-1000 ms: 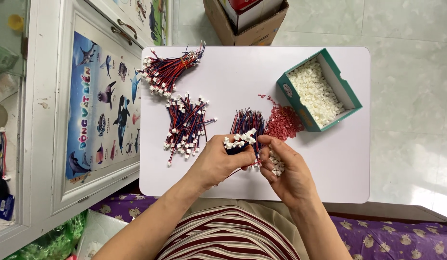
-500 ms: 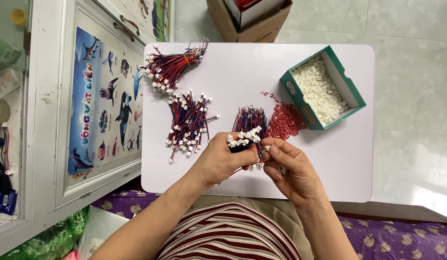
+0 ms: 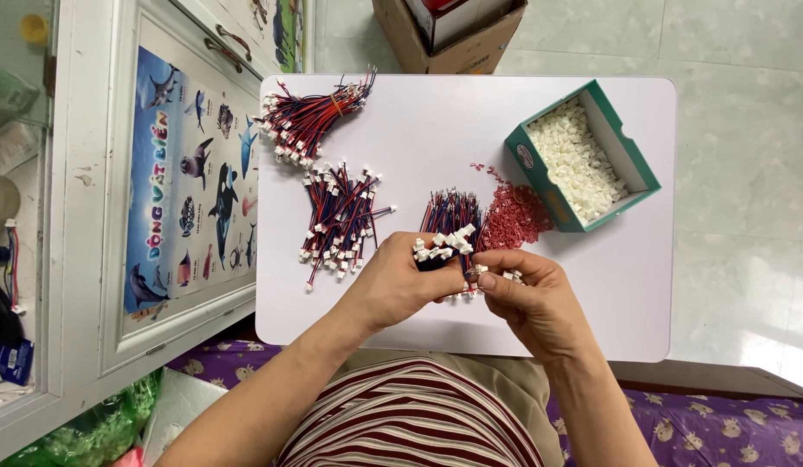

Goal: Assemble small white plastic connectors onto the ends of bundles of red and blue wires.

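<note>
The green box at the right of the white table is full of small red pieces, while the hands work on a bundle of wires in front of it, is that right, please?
Not quite: the head view shows the green box full of small white pieces. The red pieces lie loose on the table beside it. The rest holds.

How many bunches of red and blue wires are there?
3: a tied bunch at the table's far left, a loose bunch mid-left, and one in the left hand.

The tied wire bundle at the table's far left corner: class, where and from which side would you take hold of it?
Probably at the tied waist of the wire bundle, near its yellow band, coming from above. It lies flat, the wires are gathered narrow there, and the connector ends fan out loosely.
</note>
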